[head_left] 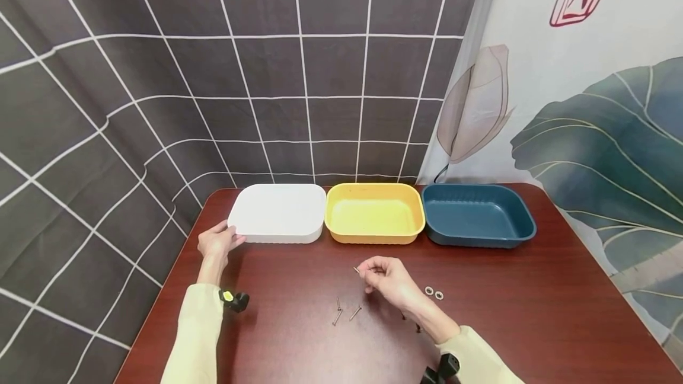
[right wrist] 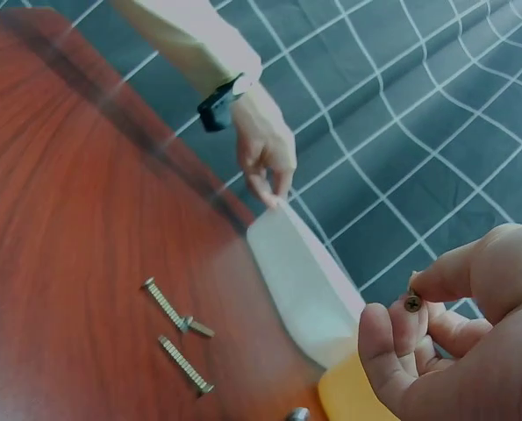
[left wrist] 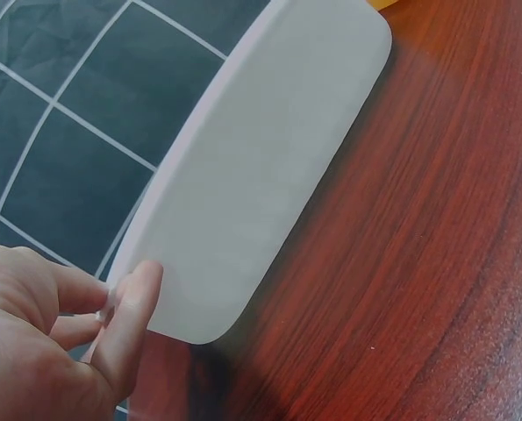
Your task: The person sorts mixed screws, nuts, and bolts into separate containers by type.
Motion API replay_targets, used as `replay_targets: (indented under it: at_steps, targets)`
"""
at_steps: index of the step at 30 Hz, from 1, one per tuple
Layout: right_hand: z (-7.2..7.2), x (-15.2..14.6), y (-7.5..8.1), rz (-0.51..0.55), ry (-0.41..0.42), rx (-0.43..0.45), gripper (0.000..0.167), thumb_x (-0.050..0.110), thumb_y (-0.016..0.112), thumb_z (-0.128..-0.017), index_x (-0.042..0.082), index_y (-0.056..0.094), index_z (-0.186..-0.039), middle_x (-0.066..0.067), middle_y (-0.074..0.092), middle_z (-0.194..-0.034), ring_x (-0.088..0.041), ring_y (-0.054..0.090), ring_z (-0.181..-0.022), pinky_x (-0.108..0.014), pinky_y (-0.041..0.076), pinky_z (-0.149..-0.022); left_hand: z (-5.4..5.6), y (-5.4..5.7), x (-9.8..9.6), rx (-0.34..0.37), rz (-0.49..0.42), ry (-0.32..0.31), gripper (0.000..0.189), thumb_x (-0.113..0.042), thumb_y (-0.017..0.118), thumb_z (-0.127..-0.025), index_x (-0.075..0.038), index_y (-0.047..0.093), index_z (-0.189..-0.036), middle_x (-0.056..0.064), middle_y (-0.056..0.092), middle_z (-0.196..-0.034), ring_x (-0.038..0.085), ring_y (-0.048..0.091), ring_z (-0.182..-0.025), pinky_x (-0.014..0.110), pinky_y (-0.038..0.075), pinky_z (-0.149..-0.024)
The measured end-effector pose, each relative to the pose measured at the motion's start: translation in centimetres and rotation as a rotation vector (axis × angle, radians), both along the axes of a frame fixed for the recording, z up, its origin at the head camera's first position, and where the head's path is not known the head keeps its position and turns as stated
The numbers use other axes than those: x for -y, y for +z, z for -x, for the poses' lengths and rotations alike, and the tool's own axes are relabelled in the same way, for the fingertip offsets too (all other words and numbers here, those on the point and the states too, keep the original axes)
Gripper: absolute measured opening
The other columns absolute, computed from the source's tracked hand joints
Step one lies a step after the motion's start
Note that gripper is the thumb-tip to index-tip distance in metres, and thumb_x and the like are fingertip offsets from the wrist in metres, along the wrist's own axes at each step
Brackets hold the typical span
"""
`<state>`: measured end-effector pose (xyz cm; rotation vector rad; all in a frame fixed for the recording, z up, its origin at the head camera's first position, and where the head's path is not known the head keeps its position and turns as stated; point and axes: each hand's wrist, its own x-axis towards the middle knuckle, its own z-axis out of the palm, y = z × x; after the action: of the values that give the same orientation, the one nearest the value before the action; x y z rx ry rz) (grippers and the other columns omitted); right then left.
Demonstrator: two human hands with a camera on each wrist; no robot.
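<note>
My left hand [head_left: 216, 243] is at the near left corner of a white plastic tray [head_left: 277, 213], pinching its rim between thumb and fingers. In the left wrist view, the thumb [left wrist: 131, 329] lies along the outside of the tray wall. My right hand [head_left: 392, 283] is over the table in front of the yellow tray [head_left: 374, 237]. Between thumb and fingertips it pinches a small screw [right wrist: 412, 303], whose cross-slotted head faces the right wrist camera. Several loose screws [head_left: 355, 313] lie on the table below and left of this hand.
A dark blue tray [head_left: 480, 239] completes the row along the table's back edge, right of the yellow one. Two small metal rings [head_left: 429, 291] lie right of my right wrist. Small dark pieces [head_left: 418, 328] lie partly behind that forearm. A grid-patterned curtain [head_left: 331, 70] hangs behind.
</note>
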<state>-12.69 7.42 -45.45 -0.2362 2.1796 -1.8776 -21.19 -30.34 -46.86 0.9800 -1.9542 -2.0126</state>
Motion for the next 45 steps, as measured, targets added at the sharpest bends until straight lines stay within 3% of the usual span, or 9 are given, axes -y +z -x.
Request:
replay_targets:
  at_steps: [9, 17, 22, 26, 31, 33, 37, 40, 45]
  targets:
    - [2.0, 1.7, 1.1, 0.099, -0.038, 0.056, 0.008, -0.004, 0.059, -0.094, -0.010, 0.065, -0.096, -0.005, 0.063, -0.080, -0.013, 0.060, -0.064, -0.025, 0.058, -0.065, 0.2, 0.3, 0.0, 0.018, 0.009, 0.001, 0.051, 0.002, 0.057, -0.091, 0.000, 0.054, -0.142, 0.001, 0.065, -0.065, 0.010, 0.069, -0.053, 0.033, 0.061, -0.077]
    - [4.9, 5.1, 2.2, 0.190, -0.094, 0.114, 0.012, -0.006, 0.057, -0.095, -0.013, 0.066, -0.099, -0.003, 0.059, -0.079, -0.012, 0.060, -0.065, -0.030, 0.061, -0.070, 0.2, 0.6, -0.1, 0.023, 0.039, 0.002, 0.052, 0.001, 0.056, -0.090, -0.001, 0.054, -0.142, 0.001, 0.066, -0.066, 0.009, 0.068, -0.052, 0.029, 0.061, -0.072]
    - [6.4, 7.4, 2.8, 0.339, -0.132, 0.221, 0.017, -0.009, 0.056, -0.095, -0.019, 0.063, -0.107, -0.006, 0.056, -0.077, -0.010, 0.056, -0.066, -0.021, 0.060, -0.064, 0.1, 0.4, -0.1, 0.019, 0.024, 0.004, 0.052, 0.001, 0.057, -0.090, 0.000, 0.055, -0.141, 0.002, 0.067, -0.067, 0.010, 0.068, -0.052, 0.031, 0.061, -0.073]
    - [7.5, 9.0, 3.1, 0.403, -0.154, 0.293, 0.022, -0.006, 0.057, -0.096, -0.019, 0.062, -0.113, -0.008, 0.057, -0.078, -0.013, 0.056, -0.070, -0.022, 0.060, -0.068, 0.0, 0.2, -0.1, 0.014, 0.012, 0.015, 0.051, 0.002, 0.059, -0.089, 0.000, 0.056, -0.140, 0.002, 0.067, -0.068, 0.010, 0.068, -0.052, 0.029, 0.062, -0.070]
    - [8.9, 11.0, 3.4, 0.449, -0.197, 0.354, 0.014, -0.006, 0.061, -0.092, -0.013, 0.065, -0.103, -0.008, 0.054, -0.075, -0.015, 0.054, -0.068, -0.027, 0.061, -0.076, -0.2, 0.0, 0.0, 0.025, 0.044, 0.008, 0.051, 0.002, 0.058, -0.088, 0.000, 0.057, -0.140, 0.006, 0.070, -0.074, 0.010, 0.069, -0.053, 0.027, 0.062, -0.068]
    - [9.5, 11.8, 3.6, 0.458, -0.219, 0.372, 0.010, -0.007, 0.061, -0.091, -0.012, 0.064, -0.099, -0.007, 0.052, -0.073, -0.014, 0.053, -0.066, -0.029, 0.062, -0.078, -0.3, 0.1, 0.0, 0.030, 0.053, 0.004, 0.051, 0.001, 0.058, -0.089, 0.000, 0.056, -0.140, 0.008, 0.071, -0.077, 0.010, 0.069, -0.053, 0.027, 0.062, -0.069]
    - [10.5, 13.4, 3.5, 0.456, -0.263, 0.377, 0.020, -0.008, 0.059, -0.091, -0.017, 0.062, -0.109, -0.005, 0.051, -0.072, -0.012, 0.053, -0.065, -0.037, 0.059, -0.090, -0.3, 0.2, 0.0, 0.023, 0.061, 0.004, 0.052, 0.002, 0.059, -0.088, 0.001, 0.056, -0.140, 0.012, 0.072, -0.083, 0.010, 0.069, -0.054, 0.028, 0.062, -0.069]
    - [11.2, 14.6, 3.0, 0.432, -0.310, 0.371, 0.027, -0.010, 0.057, -0.087, -0.018, 0.061, -0.113, -0.006, 0.051, -0.070, -0.012, 0.054, -0.061, -0.035, 0.061, -0.085, -0.3, 0.3, 0.0, 0.018, 0.064, 0.006, 0.052, 0.002, 0.058, -0.089, 0.001, 0.056, -0.140, 0.012, 0.072, -0.082, 0.009, 0.069, -0.053, 0.026, 0.062, -0.067]
    - [11.9, 15.9, 2.6, 0.358, -0.385, 0.331, 0.019, -0.011, 0.058, -0.082, -0.013, 0.065, -0.100, -0.007, 0.053, -0.069, -0.014, 0.055, -0.060, -0.027, 0.063, -0.069, -0.4, 0.3, -0.1, 0.022, 0.055, 0.004, 0.051, 0.001, 0.058, -0.089, 0.000, 0.056, -0.140, 0.012, 0.072, -0.082, 0.010, 0.069, -0.054, 0.022, 0.061, -0.063]
